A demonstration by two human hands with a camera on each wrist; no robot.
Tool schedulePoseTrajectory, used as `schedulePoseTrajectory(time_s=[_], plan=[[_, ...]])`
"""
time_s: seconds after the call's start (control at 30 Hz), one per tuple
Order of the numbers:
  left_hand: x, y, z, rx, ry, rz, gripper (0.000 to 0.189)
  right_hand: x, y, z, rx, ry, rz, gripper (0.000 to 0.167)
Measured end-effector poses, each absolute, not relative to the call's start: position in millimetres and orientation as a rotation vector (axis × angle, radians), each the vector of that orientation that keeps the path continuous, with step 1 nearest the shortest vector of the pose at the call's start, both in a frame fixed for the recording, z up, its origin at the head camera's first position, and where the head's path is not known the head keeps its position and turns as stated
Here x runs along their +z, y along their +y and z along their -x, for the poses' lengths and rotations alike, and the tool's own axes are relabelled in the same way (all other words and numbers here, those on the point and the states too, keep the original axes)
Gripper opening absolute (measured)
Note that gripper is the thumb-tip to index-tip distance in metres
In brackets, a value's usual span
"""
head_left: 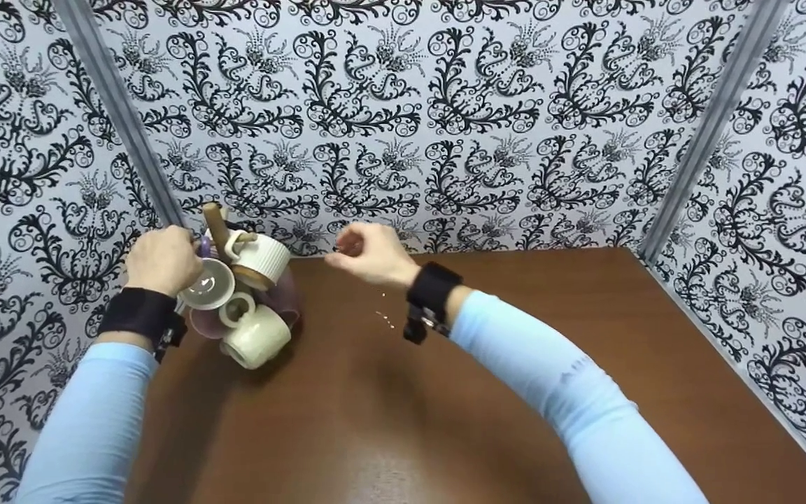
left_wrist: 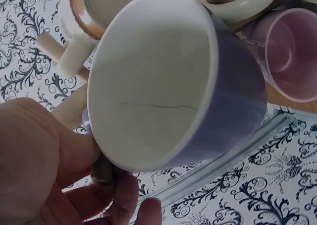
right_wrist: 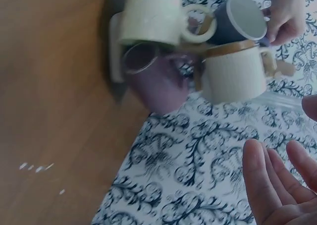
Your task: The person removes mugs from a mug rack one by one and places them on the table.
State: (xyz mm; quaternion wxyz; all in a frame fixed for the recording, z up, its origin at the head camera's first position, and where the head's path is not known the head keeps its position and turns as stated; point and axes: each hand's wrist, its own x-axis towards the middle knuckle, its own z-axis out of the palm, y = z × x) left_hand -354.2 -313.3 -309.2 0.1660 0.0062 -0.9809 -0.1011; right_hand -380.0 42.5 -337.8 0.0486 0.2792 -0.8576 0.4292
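A purple mug (left_wrist: 237, 96) with a pale inside hangs at the left of a wooden mug stand (head_left: 215, 222). My left hand (head_left: 163, 260) pinches it at the handle side, thumb and fingers close beside a peg tip (left_wrist: 102, 169). A thin dark line (left_wrist: 158, 106) crosses the mug's inside. On the stand, a white ribbed mug (head_left: 266, 257) with a brown band hangs at the upper right, and a cream mug (head_left: 257, 337) hangs low in front. Pink mugs (right_wrist: 161, 84) hang behind them. To the right of the stand, my right hand (head_left: 373, 253) is raised, fingers loosely bent, holding nothing.
The stand is in the back left corner of a brown table (head_left: 473, 392), close to patterned walls (head_left: 389, 126). Grey strips (head_left: 711, 133) run up the wall corners. Small white specks (head_left: 385, 318) show on the table near the right wrist.
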Motion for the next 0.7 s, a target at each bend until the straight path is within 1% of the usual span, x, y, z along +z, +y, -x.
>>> schedulePoseTrajectory(time_s=[0.13,0.23,0.37,0.53,0.7], plan=[[-305,-315,353,-0.298,-2.792,0.009,0.018,-321,13,380,1.382,-2.588,-0.881,0.037],[-302,-316,354,-0.299,-2.782,0.037,0.019,-308,-7,381,1.431,-2.572,-0.880,0.033],[-299,-317,358,-0.277,-2.791,0.066,0.017,-296,-29,387,1.453,-2.559,-0.829,0.028],[-300,-316,362,-0.283,-2.854,0.085,0.015,-297,-51,393,1.390,-2.620,-0.731,0.029],[-299,-319,363,-0.307,-2.872,0.093,0.019,-304,-71,397,1.202,-2.662,-0.759,0.029]])
